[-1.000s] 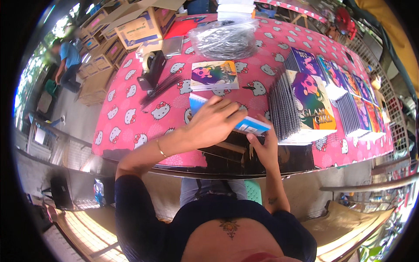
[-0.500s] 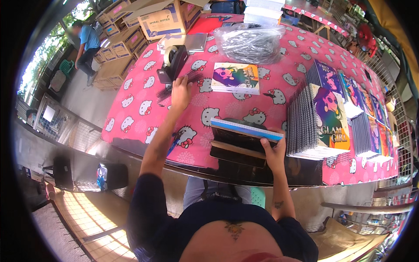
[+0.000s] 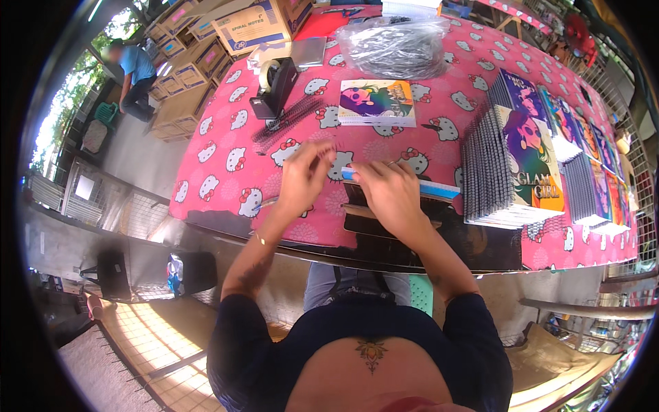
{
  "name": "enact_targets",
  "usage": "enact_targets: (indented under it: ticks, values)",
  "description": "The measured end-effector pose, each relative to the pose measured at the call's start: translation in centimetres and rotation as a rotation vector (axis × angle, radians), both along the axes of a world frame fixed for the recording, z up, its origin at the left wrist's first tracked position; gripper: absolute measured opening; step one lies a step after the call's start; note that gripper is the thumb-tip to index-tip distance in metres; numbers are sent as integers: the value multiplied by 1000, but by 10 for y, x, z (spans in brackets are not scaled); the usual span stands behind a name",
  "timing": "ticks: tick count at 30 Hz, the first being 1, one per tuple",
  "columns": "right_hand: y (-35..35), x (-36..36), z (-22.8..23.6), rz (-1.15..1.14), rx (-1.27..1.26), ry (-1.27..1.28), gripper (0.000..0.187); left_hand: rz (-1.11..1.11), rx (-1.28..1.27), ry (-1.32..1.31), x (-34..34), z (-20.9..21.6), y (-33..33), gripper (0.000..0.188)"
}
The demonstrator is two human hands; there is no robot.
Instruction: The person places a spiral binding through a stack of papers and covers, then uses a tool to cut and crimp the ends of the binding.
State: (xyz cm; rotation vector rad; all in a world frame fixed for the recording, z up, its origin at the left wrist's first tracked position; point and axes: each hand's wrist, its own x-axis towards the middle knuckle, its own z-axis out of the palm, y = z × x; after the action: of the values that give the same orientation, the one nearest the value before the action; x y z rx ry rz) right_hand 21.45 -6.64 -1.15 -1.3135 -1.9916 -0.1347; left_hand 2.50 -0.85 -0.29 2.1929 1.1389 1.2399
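Note:
My left hand [image 3: 307, 177] is just left of an unbound notebook [image 3: 439, 189], fingers drawn together in a pinch. Whatever sits between the fingertips is too thin and blurred to make out. With thumb and fingers over its upper edge, my right hand [image 3: 391, 196] grips the notebook, which shows a bright blue strip. The notebook leans at a black block-like stand [image 3: 371, 223] by the table's near edge. Beyond my left hand, black spiral binding coils [image 3: 292, 123] lie beside a black tape dispenser [image 3: 276, 89]. A notebook with a colourful cover [image 3: 376, 103] lies flat farther back.
Tall stacks of spiral notebooks [image 3: 532, 161] stand at the right. A clear plastic bag of black coils [image 3: 395, 48] rests at the back. Cardboard boxes [image 3: 261, 27] are piled at the far left, near a person in a blue shirt [image 3: 139, 65]. The pink patterned tablecloth [image 3: 220, 182] covers the table.
My left hand has left the coils by the tape dispenser and come back toward the notebook. My right hand has shifted from the notebook's right end to its upper left edge.

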Motion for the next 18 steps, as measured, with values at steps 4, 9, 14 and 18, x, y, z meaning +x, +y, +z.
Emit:
enact_targets:
  ticks: [4,9,14,18]
  values:
    - [5,-3,1,-28,39,46,10,-17,63,-87,-10,-13,-29,17]
    - [8,-2,-1,-12,2,52,10,-2,-8,-106,-4,-15,-34,15]
    - [5,0,3,-2,-17,24,11,70,-77,-25,-4,-17,-29,11]
    - [0,4,16,-28,225,-40,11,-66,118,21,1,4,-16,11]
